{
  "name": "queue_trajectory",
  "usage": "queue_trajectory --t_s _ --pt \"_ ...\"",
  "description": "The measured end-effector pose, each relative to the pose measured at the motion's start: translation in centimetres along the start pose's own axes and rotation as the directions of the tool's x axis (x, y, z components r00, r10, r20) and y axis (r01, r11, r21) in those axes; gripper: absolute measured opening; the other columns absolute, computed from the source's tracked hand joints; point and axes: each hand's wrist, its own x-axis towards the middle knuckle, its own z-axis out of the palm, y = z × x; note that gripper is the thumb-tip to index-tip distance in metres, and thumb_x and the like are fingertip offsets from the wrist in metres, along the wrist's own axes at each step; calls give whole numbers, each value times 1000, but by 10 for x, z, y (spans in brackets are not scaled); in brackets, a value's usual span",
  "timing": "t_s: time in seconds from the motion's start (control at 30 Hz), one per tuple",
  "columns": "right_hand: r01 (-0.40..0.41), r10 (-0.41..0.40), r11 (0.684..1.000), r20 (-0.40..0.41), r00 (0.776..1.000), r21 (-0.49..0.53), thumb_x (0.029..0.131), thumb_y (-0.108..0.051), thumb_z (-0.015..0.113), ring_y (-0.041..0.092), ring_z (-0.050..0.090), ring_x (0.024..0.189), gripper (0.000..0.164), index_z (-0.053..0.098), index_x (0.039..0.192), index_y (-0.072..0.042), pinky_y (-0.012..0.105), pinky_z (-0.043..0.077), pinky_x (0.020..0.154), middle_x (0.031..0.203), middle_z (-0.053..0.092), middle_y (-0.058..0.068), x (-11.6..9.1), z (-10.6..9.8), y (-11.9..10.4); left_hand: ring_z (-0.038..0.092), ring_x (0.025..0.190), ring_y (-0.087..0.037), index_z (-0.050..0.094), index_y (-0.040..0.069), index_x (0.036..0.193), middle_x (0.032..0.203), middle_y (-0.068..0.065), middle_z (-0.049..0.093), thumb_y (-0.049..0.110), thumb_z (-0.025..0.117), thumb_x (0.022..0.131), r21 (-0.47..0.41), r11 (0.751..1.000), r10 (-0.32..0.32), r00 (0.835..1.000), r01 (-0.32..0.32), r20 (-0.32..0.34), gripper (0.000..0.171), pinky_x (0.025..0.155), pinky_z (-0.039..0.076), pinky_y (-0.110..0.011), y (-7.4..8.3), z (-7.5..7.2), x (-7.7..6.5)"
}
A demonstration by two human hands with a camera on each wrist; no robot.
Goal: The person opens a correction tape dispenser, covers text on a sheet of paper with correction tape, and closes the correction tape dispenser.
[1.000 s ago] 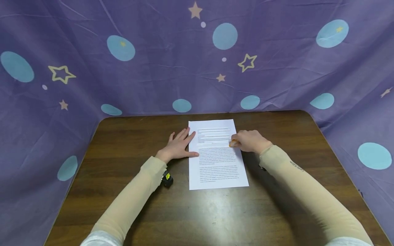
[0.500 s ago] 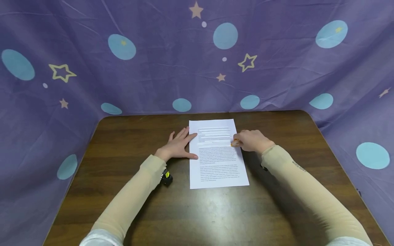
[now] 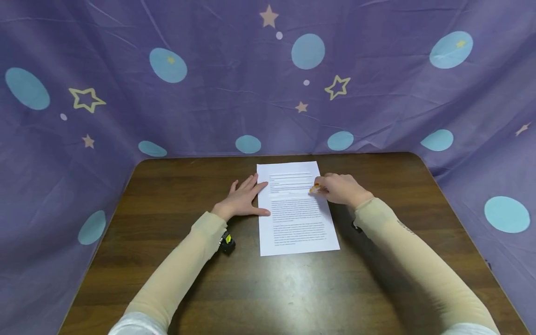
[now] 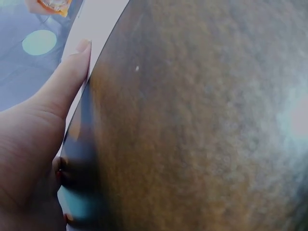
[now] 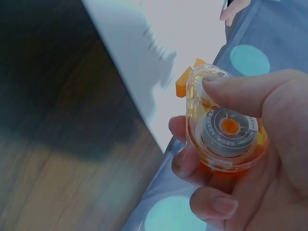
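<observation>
A printed sheet of white paper (image 3: 296, 237) lies on the wooden table, its short side toward the person. My left hand (image 3: 240, 201) rests with spread fingers on the paper's left edge; the thumb (image 4: 77, 60) lies on the sheet in the left wrist view. Over the right part of the page, my right hand (image 3: 342, 190) grips a correction tape dispenser (image 5: 228, 127) with a clear case and orange parts. The thumb presses its side and curled fingers support it from beneath. Its orange tip (image 5: 183, 83) points toward the paper; whether it touches cannot be told.
The brown table (image 3: 180, 186) has rounded far corners and ends at a purple curtain (image 3: 209, 83) with stars and blue spots, which also hangs at both sides. A black wrist device (image 3: 227, 243) sits under the left sleeve.
My right hand, with the correction tape dispenser, has shifted slightly left and away from the person over the last half second. The paper's near edge has moved a little. The left hand stays put.
</observation>
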Motion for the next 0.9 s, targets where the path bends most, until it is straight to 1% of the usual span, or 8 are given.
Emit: queue_trajectory --t_s 0.13,0.33,0.47,0.67,0.77,0.9 --pt "30 -30 1000 5 1000 5 98 -16 73 18 54 67 7 73 104 -14 39 48 53 79 62 4 9 3 -9 1 161 -33 19 22 169 175 -15 -1 71 69 88 23 1000 -4 1000 4 2 107 121 2 -69 0 1 1" --pt "68 -68 998 15 998 -9 97 -19 76 17 57 68 9 73 104 -15 40 52 56 82 64 4 26 6 -26 1 161 -33 18 23 169 175 -15 0 72 67 89 38 999 -16 1000 16 1 106 122 1 -68 1 2 2" --pt "96 -96 995 22 995 -18 96 -20 78 17 59 71 9 73 102 -16 40 55 60 83 66 4 37 8 -42 0 161 -33 17 23 169 175 -14 -1 72 67 89 33 999 -20 1000 20 9 106 122 0 -67 1 1 2" --pt "139 -137 990 53 989 -28 97 -20 76 18 62 71 9 72 104 -15 42 57 63 85 67 5 51 14 -65 1 161 -35 17 22 169 175 -15 0 70 66 90 28 999 -15 1000 14 19 104 121 1 -69 2 -3 0" --pt "152 -150 988 53 987 -22 97 -20 76 20 63 70 9 71 103 -14 44 57 62 86 68 6 56 17 -72 3 161 -36 18 21 169 175 -16 2 68 66 92 31 999 -8 1000 8 16 103 121 3 -70 2 -4 0" --pt "154 -152 988 72 986 -14 98 -21 76 20 65 72 11 71 105 -15 43 58 63 89 69 6 61 20 -79 3 161 -35 18 21 169 175 -16 2 67 67 92 35 999 -5 1000 5 17 102 121 3 -70 2 -4 0"
